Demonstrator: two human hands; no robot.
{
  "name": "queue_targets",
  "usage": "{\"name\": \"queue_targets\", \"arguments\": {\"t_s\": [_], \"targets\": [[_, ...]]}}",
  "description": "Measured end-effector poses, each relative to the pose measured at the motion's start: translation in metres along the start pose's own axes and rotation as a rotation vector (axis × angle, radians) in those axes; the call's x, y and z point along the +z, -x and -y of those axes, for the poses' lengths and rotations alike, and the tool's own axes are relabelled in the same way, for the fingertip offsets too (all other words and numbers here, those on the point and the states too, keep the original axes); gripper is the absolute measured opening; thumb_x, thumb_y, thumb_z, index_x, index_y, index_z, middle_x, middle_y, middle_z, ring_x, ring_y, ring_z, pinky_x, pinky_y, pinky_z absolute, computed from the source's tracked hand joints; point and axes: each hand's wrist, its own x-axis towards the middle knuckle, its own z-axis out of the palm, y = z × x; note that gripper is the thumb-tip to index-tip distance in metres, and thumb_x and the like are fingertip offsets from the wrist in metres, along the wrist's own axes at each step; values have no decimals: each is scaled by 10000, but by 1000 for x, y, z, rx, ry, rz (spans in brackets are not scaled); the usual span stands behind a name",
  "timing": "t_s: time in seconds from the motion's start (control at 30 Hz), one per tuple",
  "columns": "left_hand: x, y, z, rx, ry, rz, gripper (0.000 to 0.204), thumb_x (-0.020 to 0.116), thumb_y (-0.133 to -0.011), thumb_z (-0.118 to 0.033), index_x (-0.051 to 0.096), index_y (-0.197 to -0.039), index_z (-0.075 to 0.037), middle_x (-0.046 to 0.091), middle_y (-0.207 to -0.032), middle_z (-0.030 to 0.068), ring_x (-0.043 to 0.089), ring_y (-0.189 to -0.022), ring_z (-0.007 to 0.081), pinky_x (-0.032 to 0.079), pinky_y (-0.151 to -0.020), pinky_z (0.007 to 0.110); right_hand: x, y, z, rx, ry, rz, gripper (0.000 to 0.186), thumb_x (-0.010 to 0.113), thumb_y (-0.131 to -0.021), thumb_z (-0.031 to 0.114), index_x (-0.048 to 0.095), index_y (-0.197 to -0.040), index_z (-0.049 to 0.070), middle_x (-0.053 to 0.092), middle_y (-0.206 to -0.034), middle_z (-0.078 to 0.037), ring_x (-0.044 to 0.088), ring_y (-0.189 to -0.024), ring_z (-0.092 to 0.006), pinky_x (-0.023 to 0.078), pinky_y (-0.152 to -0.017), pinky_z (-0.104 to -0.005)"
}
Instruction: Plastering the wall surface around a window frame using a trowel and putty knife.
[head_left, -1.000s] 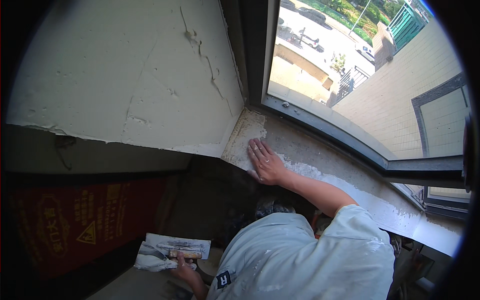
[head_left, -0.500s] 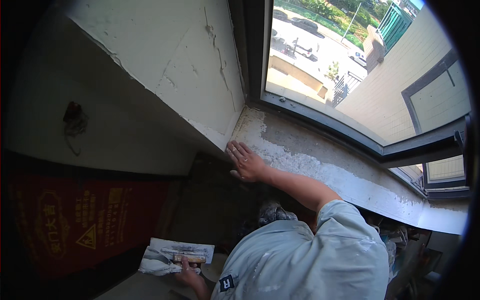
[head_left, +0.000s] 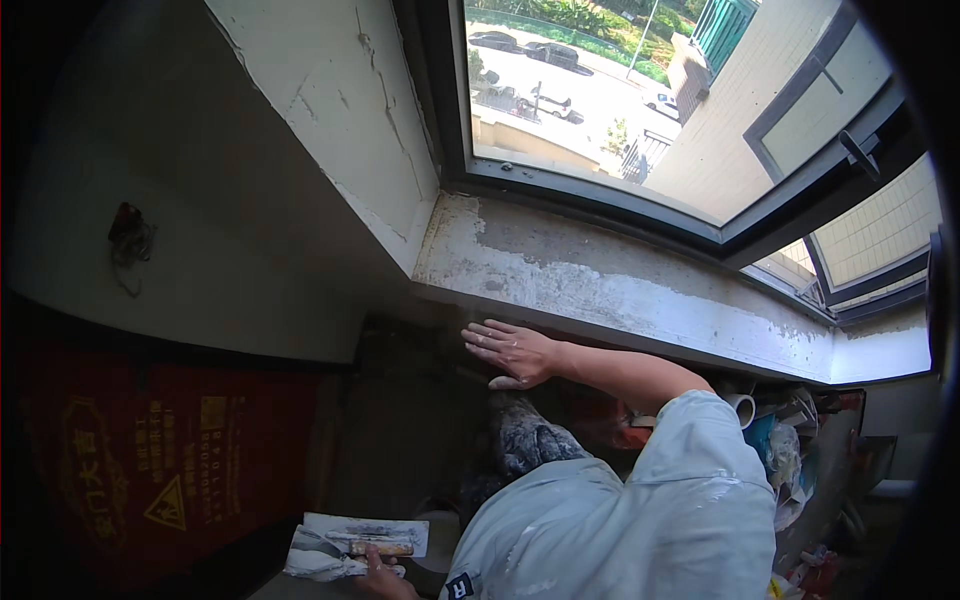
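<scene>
"Left hand (head_left: pixel 380 580) — what's it got?"

"It's curled around the wooden handle (head_left: pixel 390 549) of a flat, rectangular, pale metal trowel (head_left: pixel 370 527), down low, just left of the pale grey-green shirt (head_left: pixel 620 510). White, paste-like stuff (head_left: pixel 322 569) shows at the left end."

"And the right hand (head_left: pixel 515 355)?"

"Fingers extended and slightly parted, gripping nothing — it's just below the front edge of the white-patched grey window sill (head_left: pixel 610 296). Whether it touches anything, I can't tell from here."

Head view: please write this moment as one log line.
left hand: holds wooden-handled trowel | right hand: open, near windowsill | windowsill: patchy white
</scene>
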Motion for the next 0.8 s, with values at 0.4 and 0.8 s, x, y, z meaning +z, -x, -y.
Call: {"name": "queue_targets", "arguments": {"t_s": [0.4, 0.8], "targets": [[6, 19, 30, 186, -10, -88, 485, 759, -866, -423, 748, -787, 56, 690, -664, 167, 599, -537, 256, 472, -471, 350, -10, 43, -36, 111, 14, -91, 817, 381, -1018, 557, 337, -1492, -107, 252, -1614, -294, 181, -1536, -400, 161, -1256, -474], [68, 109, 7, 186, 57, -28, 548, 767, -852, -468, 743, -778, 75, 690, -659, 178, 599, -526, 260, 481, -492, 354, -19, 51, -151, 440, 222, -369, 823, 453, -980, 538, 369, -1466, -121, 335, -1570, -306, 310, -1471, -441, 235, -1222, -492]]}}
